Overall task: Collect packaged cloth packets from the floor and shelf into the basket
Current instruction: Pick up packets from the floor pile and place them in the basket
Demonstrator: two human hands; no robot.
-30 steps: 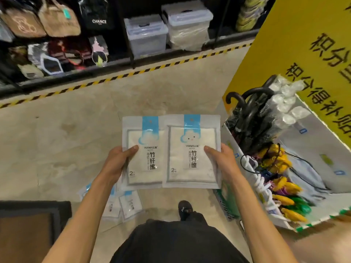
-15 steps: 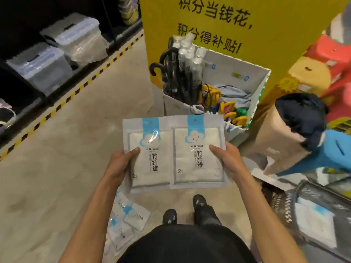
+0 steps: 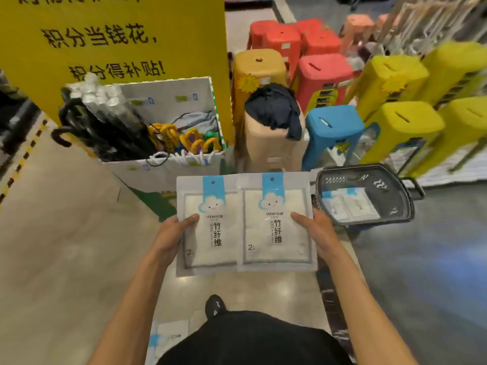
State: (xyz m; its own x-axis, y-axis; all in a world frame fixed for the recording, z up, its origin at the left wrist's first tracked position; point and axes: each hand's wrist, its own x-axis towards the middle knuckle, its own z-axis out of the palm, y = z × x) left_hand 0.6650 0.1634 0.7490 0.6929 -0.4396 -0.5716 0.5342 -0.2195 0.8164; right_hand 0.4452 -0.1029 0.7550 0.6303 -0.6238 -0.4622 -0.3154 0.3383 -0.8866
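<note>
You are standing in a shop. A tall yellow sign [image 3: 113, 35] with printed Chinese slogans rises behind a cardboard bin [image 3: 163, 176] stuffed with umbrellas [image 3: 105, 127]. Stacked plastic stools [image 3: 324, 72] in red, yellow and blue crowd the aisle, some bearing starburst stickers [image 3: 247, 83]. A shopping basket [image 3: 365, 168] sits on the floor [image 3: 66, 233], and the packets [image 3: 276, 225] you hold are sealed retail packs with hang-holes.
</note>
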